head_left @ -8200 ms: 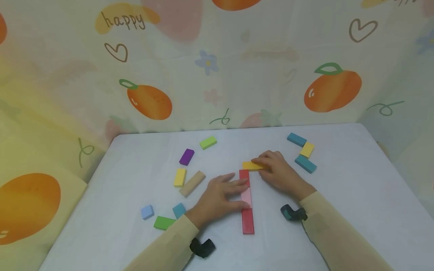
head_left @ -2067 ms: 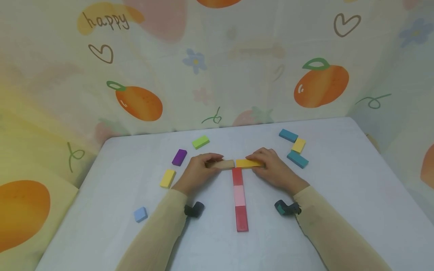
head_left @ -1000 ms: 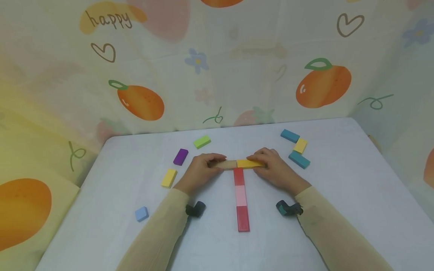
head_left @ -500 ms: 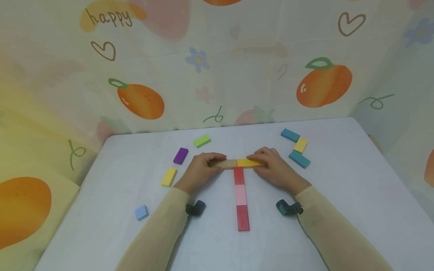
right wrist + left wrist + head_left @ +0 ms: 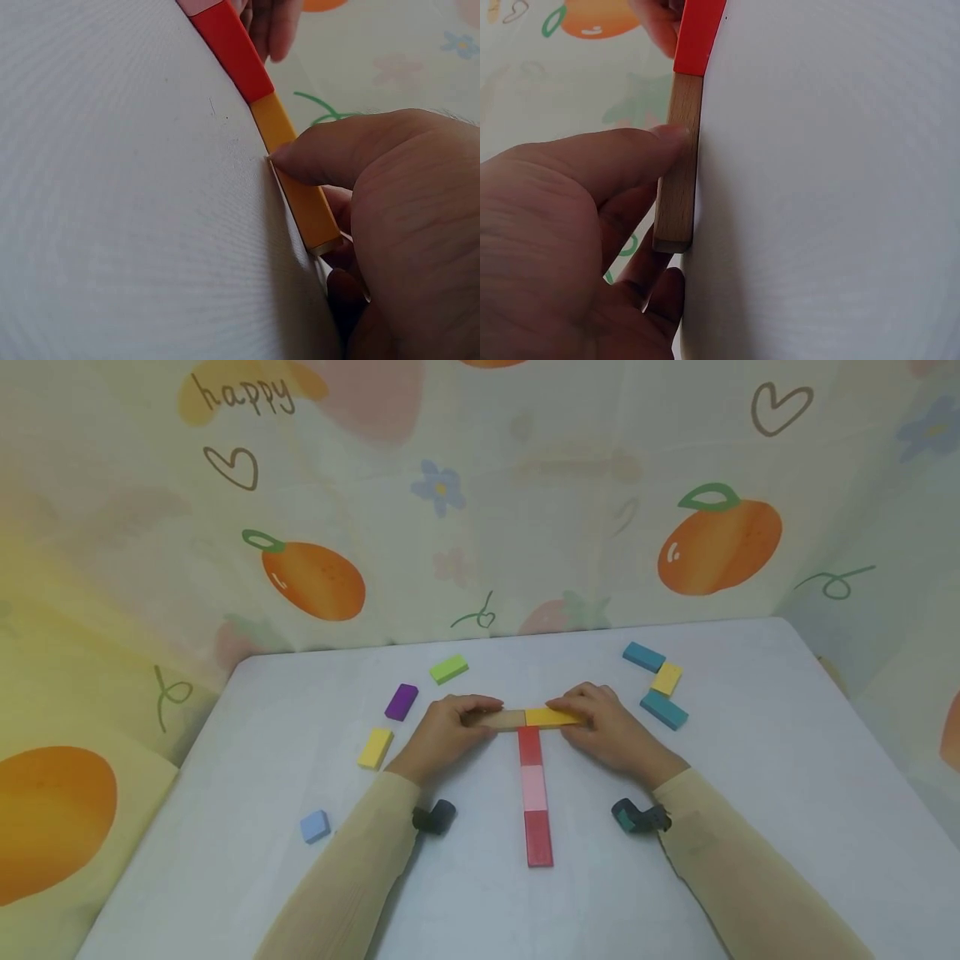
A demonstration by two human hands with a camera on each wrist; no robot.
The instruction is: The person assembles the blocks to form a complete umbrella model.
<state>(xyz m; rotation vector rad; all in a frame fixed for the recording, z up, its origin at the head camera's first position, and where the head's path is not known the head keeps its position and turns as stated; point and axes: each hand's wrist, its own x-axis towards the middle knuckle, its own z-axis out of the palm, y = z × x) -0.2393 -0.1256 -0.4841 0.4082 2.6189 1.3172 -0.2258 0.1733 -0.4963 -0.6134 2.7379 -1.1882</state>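
My left hand (image 5: 444, 733) pinches a plain wooden block (image 5: 504, 720) between thumb and fingers. A yellow-orange block (image 5: 546, 717) lies end to end with it, pinched by my right hand (image 5: 611, 731). Below their joint a column runs toward me: a red block (image 5: 529, 745), a pink block (image 5: 533, 787) and another red block (image 5: 537, 838), forming a T with the top bar. In the left wrist view the thumb presses the near side of the wooden block (image 5: 679, 172). The right wrist view has the thumb on the side of the orange block (image 5: 296, 180).
On the white table (image 5: 675, 877), left of the hands, lie a lime block (image 5: 449, 669), a purple block (image 5: 401, 702), a yellow block (image 5: 375, 748) and a light blue block (image 5: 315, 827). Far right are two teal blocks (image 5: 663, 710) with a yellow block (image 5: 666, 679) between.
Since the oldest frame, my left hand has left the column and brought the wooden block against the yellow-orange block. A small gap between them has closed. Over the last second the hands hold still.
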